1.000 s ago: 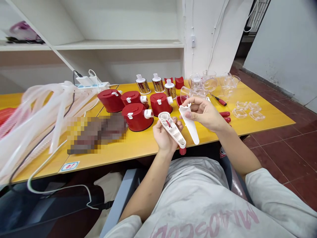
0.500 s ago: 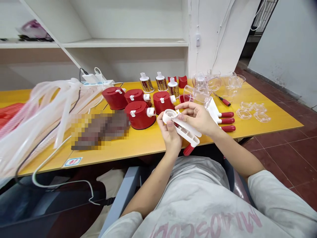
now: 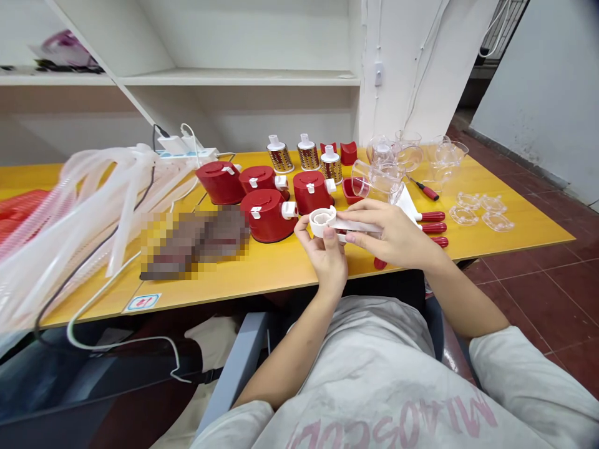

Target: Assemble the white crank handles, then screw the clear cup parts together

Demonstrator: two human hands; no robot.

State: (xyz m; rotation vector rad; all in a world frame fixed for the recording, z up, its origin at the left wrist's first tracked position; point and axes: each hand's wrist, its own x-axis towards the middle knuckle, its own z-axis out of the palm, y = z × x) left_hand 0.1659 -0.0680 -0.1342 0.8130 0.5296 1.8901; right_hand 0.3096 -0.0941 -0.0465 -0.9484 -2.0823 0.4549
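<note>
Over the table's front edge, my left hand [image 3: 327, 259] grips the round ring end of a white plastic crank handle [image 3: 322, 219], thumb in front and fingers round the far side. My right hand [image 3: 397, 232] is closed over the handle's arm, with a long flat white strip along its top. A red knob [image 3: 380, 263] shows below the right hand. My right fingers hide much of the arm and strip. Just beyond my hands stand red suction bases [image 3: 267, 215]. More white crank handles with red grips [image 3: 431, 216] lie to the right.
Metal grater drums [image 3: 279, 157] stand at the back, beside clear plastic housings [image 3: 381, 178]. A screwdriver [image 3: 427, 190] and clear ring-shaped parts [image 3: 496, 221] are on the right. Translucent plastic bags [image 3: 107, 193], cables and a power strip [image 3: 187, 153] crowd the left. A pixelated dark patch lies left of the bases.
The white strip has come down onto the handle's arm, which has tilted nearer to level. My right hand has moved lower and wrapped over the arm; the red knob has shifted right and up.
</note>
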